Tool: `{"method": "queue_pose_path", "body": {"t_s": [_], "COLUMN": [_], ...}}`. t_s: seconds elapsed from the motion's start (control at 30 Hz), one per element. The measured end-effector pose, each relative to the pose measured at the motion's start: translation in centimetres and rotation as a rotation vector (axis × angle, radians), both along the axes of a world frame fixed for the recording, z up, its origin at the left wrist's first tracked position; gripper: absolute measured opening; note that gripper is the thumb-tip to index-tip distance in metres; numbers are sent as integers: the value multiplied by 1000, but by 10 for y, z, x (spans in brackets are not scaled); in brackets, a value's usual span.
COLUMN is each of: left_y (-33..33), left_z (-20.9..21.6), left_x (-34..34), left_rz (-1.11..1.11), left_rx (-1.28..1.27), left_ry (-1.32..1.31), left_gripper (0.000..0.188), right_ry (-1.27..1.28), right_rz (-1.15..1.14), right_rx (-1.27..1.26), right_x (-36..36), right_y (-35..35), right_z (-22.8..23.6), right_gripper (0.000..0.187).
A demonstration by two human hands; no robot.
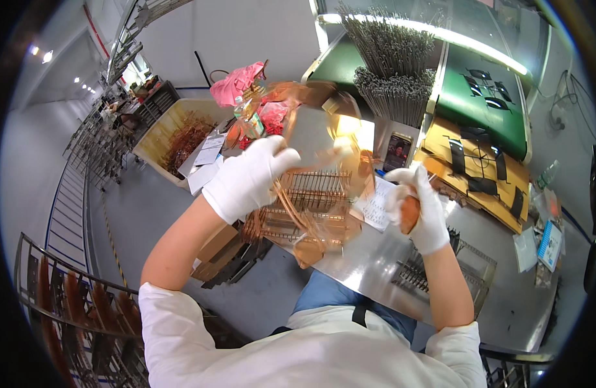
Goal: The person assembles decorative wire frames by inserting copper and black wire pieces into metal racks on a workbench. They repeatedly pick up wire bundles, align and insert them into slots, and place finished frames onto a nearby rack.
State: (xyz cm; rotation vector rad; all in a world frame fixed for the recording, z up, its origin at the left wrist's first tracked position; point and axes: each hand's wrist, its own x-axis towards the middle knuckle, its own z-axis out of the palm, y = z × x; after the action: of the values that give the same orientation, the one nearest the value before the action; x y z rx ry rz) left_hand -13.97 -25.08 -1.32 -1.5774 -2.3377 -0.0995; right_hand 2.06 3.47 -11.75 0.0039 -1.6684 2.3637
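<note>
My left hand (249, 176), in a white glove, is closed at the left side of the bench. Thin copper-coloured strips (290, 208) run down from its fingers, smeared by motion. Beneath them lies a copper-coloured wire rack (317, 187) with rows of thin bars, also partly blurred. My right hand (422, 210), gloved in white too, is curled round a rounded orange-brown piece (410, 215), whose kind I cannot make out. Between the hands, a handwritten paper sheet (375, 205) rests on the metal bench (359, 258). More blurred copper-coloured parts show beyond the rack.
A dark wire rack (463, 275) lies at the bench's right. Behind are a phone (398, 154), bundled metal rods (392, 77), a yellow board (440, 145) bearing black parts, and a green belt (469, 119). Leftward: a bottle (248, 121), pink cloth (236, 83) and a bin (157, 154).
</note>
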Motion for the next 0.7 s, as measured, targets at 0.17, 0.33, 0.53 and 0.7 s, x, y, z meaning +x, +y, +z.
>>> {"method": "queue_pose_path", "body": {"t_s": [0.17, 0.33, 0.53, 0.7], "left_y": [6, -1, -14, -54], "left_z": [-12, -23, -4, 2], "left_x": [23, 27, 47, 12], "left_rz": [-127, -183, -298, -234], "left_rx": [-194, -316, -401, -101], "left_ry": [293, 371, -33, -652], "left_gripper": [33, 34, 26, 53], "right_ry": [22, 216, 258, 451], "right_rz": [565, 911, 957, 379], "right_rx": [-398, -571, 726, 829], "right_x": [-12, -17, -12, 7], "right_y": [-41, -68, -43, 6], "right_z": [-25, -41, 5, 29], "right_gripper": [97, 77, 13, 42]}}
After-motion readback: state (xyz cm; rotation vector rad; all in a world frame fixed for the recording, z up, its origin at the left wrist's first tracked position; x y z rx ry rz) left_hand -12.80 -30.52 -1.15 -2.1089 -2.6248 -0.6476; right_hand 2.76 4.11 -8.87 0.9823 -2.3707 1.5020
